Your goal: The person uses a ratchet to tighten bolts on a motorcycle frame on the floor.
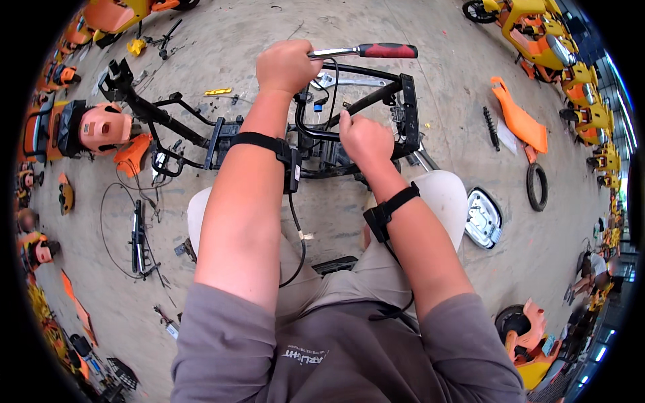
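Observation:
In front of me a black scooter frame (176,125) lies across the floor, between and beyond my knees. My left hand (289,66) is closed around the head end of a ratchet wrench (388,51), whose red and black handle points to the right above the frame. Whatever the wrench head meets is hidden by that hand. Lower and to the right, my right hand (368,140) is curled against the frame's tubing with its thumb up, apparently gripping a tube. A black cable with a blue connector (318,107) hangs between the two hands.
A large wrench (349,80) lies beyond the frame. To the right are an orange panel (521,121), a shock absorber (491,129), a tire (537,187) and a headlight-like part (484,218). Leftward lie a fork-like black part (138,235) and cables. Yellow scooters (537,33) line the sides.

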Demonstrator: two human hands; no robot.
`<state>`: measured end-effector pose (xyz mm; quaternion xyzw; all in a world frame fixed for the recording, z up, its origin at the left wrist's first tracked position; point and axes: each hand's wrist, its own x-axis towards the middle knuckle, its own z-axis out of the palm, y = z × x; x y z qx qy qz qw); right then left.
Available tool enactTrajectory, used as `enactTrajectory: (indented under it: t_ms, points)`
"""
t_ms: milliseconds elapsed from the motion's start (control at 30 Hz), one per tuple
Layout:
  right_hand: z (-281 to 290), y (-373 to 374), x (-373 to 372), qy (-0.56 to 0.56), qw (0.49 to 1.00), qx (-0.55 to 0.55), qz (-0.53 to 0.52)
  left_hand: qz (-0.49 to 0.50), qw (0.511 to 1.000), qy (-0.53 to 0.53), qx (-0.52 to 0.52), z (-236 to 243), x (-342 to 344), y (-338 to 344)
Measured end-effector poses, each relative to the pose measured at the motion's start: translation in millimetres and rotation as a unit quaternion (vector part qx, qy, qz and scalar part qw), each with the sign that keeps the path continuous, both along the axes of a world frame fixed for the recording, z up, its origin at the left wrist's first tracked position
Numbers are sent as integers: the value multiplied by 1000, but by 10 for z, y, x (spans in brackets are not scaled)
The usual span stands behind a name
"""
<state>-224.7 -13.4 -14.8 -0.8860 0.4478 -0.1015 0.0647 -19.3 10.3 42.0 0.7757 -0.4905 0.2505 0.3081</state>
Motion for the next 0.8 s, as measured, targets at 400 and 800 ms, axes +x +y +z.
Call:
enactTrajectory:
  t_ms: [400, 800]
  points:
    - [-259, -196, -22, -179, 953, -215, 116, 75, 986, 98, 115, 234, -78, 12]
    - [-147, -361, 65, -174, 950, -225, 128, 69, 980, 109, 149, 317, 158, -248]
